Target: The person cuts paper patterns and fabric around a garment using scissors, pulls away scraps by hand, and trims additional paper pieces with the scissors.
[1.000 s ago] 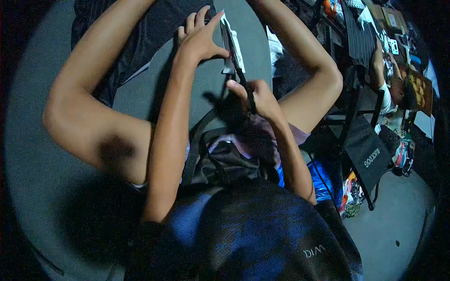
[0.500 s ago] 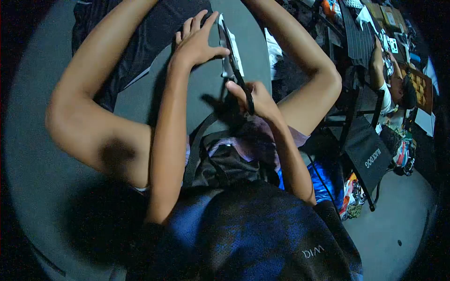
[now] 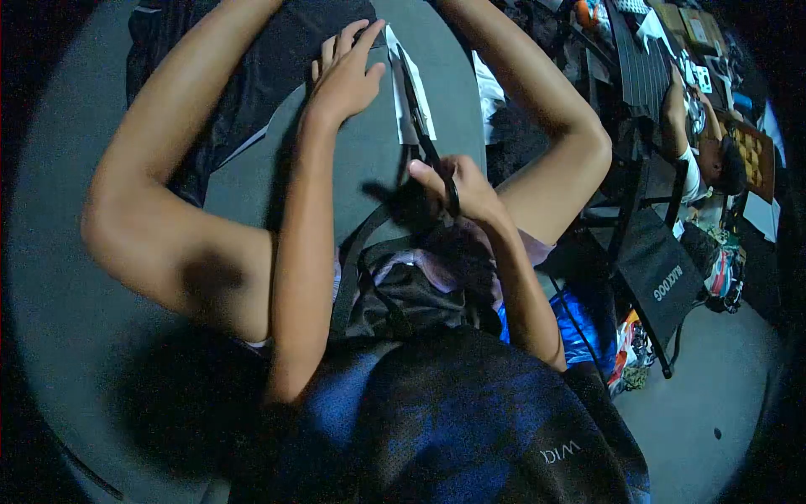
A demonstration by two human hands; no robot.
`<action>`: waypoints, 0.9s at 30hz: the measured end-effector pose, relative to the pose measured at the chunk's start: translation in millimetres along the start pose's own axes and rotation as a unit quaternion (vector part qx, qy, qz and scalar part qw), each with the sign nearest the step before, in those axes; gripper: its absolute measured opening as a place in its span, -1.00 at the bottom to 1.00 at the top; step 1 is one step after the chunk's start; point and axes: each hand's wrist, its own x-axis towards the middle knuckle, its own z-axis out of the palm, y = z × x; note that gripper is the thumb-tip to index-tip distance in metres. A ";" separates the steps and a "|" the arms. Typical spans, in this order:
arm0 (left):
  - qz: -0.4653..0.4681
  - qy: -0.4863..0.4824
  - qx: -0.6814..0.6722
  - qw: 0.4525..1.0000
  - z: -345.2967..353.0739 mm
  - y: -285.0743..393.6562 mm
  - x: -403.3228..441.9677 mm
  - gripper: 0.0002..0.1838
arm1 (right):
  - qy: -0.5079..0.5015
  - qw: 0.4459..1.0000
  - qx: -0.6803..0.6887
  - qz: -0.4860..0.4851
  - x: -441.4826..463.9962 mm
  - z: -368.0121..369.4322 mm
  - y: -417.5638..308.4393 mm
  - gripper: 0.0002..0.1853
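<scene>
My right hand [image 3: 464,186] is closed round the black handles of a pair of scissors [image 3: 429,149]. The scissor blades point away from me and lie along a narrow white strip [image 3: 403,105], which could be paper or cloth. Whether the blades are parted is hard to make out. My left hand [image 3: 346,84] has its fingers stretched out, with the index fingertip at the far end of the strip. Its thumb is raised off to the left of the strip. Under the left fingers lies the edge of a dark cloth [image 3: 290,59].
My bent legs frame the grey floor surface [image 3: 252,185]. A black strap [image 3: 357,252] lies near my lap. On the right stand a black folding chair [image 3: 659,269], a blue plastic bag [image 3: 583,323] and, farther off, another person [image 3: 701,172] beside a cluttered table.
My left thumb has come off the white strip and moved left. The strip and scissors have shifted slightly. My right hand has dropped a little toward me.
</scene>
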 end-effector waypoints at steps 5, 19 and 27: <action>0.002 0.007 -0.015 1.000 -1.2 2.1 -0.9 -0.35 | 0.012 1.000 0.002 0.015 4.4 -0.9 -12.4 -0.35; -0.009 0.033 0.005 0.999 4.7 4.3 -0.2 -0.37 | -0.032 0.998 -0.060 0.018 3.2 -25.8 4.5 -0.32; 0.023 0.124 -0.062 0.990 6.5 0.9 9.7 -0.57 | -0.025 0.998 -0.041 0.028 5.8 -19.2 -10.2 -0.37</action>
